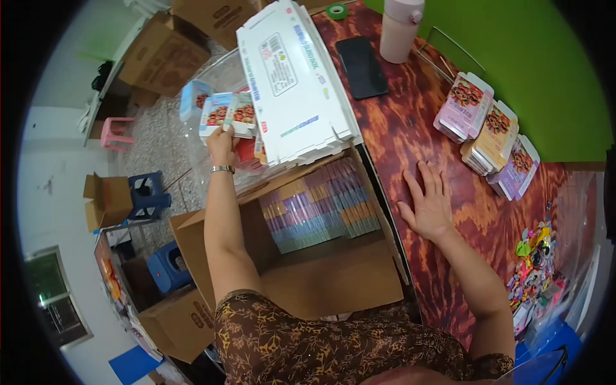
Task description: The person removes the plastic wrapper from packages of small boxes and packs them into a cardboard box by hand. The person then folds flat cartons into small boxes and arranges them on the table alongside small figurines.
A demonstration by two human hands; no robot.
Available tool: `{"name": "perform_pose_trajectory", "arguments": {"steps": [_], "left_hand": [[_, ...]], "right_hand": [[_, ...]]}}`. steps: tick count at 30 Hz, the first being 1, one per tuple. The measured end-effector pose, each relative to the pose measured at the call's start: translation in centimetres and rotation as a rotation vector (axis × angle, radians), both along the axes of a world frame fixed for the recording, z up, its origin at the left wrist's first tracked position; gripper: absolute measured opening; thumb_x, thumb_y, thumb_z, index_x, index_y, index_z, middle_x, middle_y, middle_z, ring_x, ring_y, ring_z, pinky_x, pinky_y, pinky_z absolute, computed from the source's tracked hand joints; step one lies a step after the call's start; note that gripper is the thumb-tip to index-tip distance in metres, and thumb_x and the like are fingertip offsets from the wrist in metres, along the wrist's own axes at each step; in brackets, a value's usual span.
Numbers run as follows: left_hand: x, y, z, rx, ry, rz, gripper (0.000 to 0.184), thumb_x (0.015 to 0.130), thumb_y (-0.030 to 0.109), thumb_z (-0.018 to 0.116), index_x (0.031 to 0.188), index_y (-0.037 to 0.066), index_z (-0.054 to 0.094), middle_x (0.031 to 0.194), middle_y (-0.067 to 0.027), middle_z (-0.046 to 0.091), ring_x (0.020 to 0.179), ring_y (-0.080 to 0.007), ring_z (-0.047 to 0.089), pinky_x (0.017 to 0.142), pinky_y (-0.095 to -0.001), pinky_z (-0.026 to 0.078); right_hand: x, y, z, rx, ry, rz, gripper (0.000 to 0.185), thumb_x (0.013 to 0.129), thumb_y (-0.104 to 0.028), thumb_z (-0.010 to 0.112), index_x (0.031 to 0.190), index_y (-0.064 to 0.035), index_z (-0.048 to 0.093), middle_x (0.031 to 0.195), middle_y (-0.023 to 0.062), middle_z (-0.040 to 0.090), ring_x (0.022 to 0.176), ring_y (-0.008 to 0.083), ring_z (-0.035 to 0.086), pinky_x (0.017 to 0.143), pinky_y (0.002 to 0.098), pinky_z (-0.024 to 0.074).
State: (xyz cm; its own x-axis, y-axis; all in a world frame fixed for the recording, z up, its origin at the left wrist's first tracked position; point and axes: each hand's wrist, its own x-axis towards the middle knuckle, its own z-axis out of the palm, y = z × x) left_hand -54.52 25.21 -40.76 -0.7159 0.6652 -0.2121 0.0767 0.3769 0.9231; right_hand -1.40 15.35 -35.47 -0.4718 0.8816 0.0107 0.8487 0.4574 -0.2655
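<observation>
My left hand [222, 146], with a metal watch at the wrist, reaches out to the left. Its fingers close on the near edge of a small printed box [217, 114] with a light-blue edge. Right beside it is a similar box with a greenish edge [243, 115]; whether the hand also grips that one I cannot tell. My right hand [428, 202] lies flat on the table, fingers spread, holding nothing. Below my left arm stands an open carton [346, 273], with rows of small wrapped packs [314, 205] along its far side.
White flat printed cartons [289, 83] are stacked beyond the open carton. On the red-brown table [398, 128] are a phone [362, 67], a pink bottle [400, 32], green tape [336, 11], stacks of pink [465, 106] and orange boxes [493, 138], and colourful small packets [532, 276].
</observation>
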Motion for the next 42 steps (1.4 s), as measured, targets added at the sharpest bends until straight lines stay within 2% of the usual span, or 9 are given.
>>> {"name": "perform_pose_trajectory", "arguments": {"steps": [17, 22, 24, 29, 34, 37, 40, 41, 42], "left_hand": [[13.5, -21.9, 18.8, 0.462, -0.444, -0.243, 0.025, 0.095, 0.006, 0.057, 0.119, 0.001, 0.057, 0.11, -0.0094, 0.066, 0.096, -0.0198, 0.066, 0.082, -0.0334, 0.057], [23.9, -26.5, 19.1, 0.532, -0.674, -0.392, 0.027, 0.095, 0.003, 0.056, 0.121, -0.005, 0.055, 0.113, -0.0155, 0.066, 0.099, -0.0225, 0.067, 0.084, -0.0367, 0.057], [27.1, -27.7, 17.7, 0.534, -0.727, -0.458, 0.028, 0.095, 0.002, 0.056, 0.122, -0.004, 0.055, 0.114, -0.0153, 0.065, 0.1, -0.0227, 0.066, 0.085, -0.0373, 0.057], [34.2, -30.3, 17.4, 0.417, -0.66, -0.727, 0.057, 0.092, 0.011, 0.063, 0.141, 0.004, 0.034, 0.138, -0.016, 0.045, 0.119, -0.0239, 0.055, 0.091, -0.0404, 0.055], [37.2, -28.5, 21.3, 0.347, -0.88, -0.858, 0.078, 0.09, 0.017, 0.065, 0.15, 0.002, 0.016, 0.135, -0.0183, 0.044, 0.124, -0.0247, 0.05, 0.099, -0.0388, 0.047], [39.4, -28.5, 21.2, 0.268, -0.971, -0.95, 0.068, 0.084, 0.007, 0.071, 0.139, -0.001, 0.032, 0.128, -0.0157, 0.052, 0.113, -0.0216, 0.058, 0.094, -0.0362, 0.051], [41.5, -28.8, 19.5, 0.276, -0.901, -0.798, 0.059, 0.086, 0.011, 0.072, 0.13, -0.005, 0.037, 0.119, -0.0143, 0.057, 0.103, -0.0196, 0.063, 0.087, -0.0336, 0.055], [42.1, -28.9, 18.8, 0.292, -0.825, -0.733, 0.057, 0.087, 0.013, 0.072, 0.128, -0.006, 0.038, 0.117, -0.0139, 0.059, 0.101, -0.019, 0.064, 0.085, -0.0331, 0.056], [42.7, -29.1, 18.3, 0.334, -0.816, -0.663, 0.056, 0.087, 0.015, 0.071, 0.127, -0.006, 0.038, 0.116, -0.0138, 0.059, 0.1, -0.0185, 0.063, 0.085, -0.0329, 0.056]], "right_hand": [[0.4, -0.3, 0.3, 0.054, 0.083, -0.003, 0.066, 0.088, -0.05, 0.056, 0.142, -0.0143, 0.043, 0.152, 0.0171, 0.027, 0.142, 0.0365, 0.023, 0.117, 0.0508, 0.0165], [-0.9, -2.3, 8.6, -1.009, 1.08, -0.092, 0.084, 0.089, -0.064, 0.051, 0.154, -0.022, 0.018, 0.153, 0.0142, 0.028, 0.137, 0.0339, 0.035, 0.107, 0.0597, 0.0288], [-1.5, -5.3, 10.9, -1.028, 1.371, 0.03, 0.085, 0.091, -0.061, 0.052, 0.155, -0.027, 0.008, 0.15, 0.012, 0.031, 0.133, 0.029, 0.04, 0.101, 0.0637, 0.0327], [-0.2, -9.5, 13.2, -0.748, 1.684, -0.239, 0.095, 0.082, -0.013, 0.076, 0.154, -0.0091, 0.013, 0.134, 0.0139, 0.049, 0.121, 0.0223, 0.05, 0.097, 0.0344, 0.0443], [4.7, -11.2, 14.1, -0.672, 1.51, -0.037, 0.09, 0.083, -0.011, 0.073, 0.153, -0.0087, 0.018, 0.133, 0.0128, 0.049, 0.12, 0.0228, 0.051, 0.099, 0.0365, 0.0431], [5.1, -12.8, 15.5, -0.572, 1.39, 0.022, 0.089, 0.082, -0.012, 0.073, 0.152, -0.0074, 0.019, 0.13, 0.0122, 0.049, 0.121, 0.0227, 0.05, 0.099, 0.0388, 0.0433], [5.3, -14.3, 15.5, -0.251, 1.17, -0.122, 0.083, 0.084, -0.013, 0.071, 0.151, -0.0066, 0.023, 0.126, 0.0151, 0.051, 0.122, 0.0272, 0.051, 0.099, 0.0408, 0.0434], [5.6, -14.9, 16.2, 0.413, 0.677, -0.138, 0.06, 0.085, -0.013, 0.07, 0.137, -0.0028, 0.042, 0.118, 0.017, 0.053, 0.116, 0.0293, 0.054, 0.097, 0.0412, 0.0441], [5.6, -16.1, 16.7, 0.336, 0.663, -0.12, 0.051, 0.085, -0.012, 0.07, 0.13, -0.0022, 0.047, 0.115, 0.0165, 0.053, 0.112, 0.0295, 0.054, 0.095, 0.0408, 0.0442]]}}
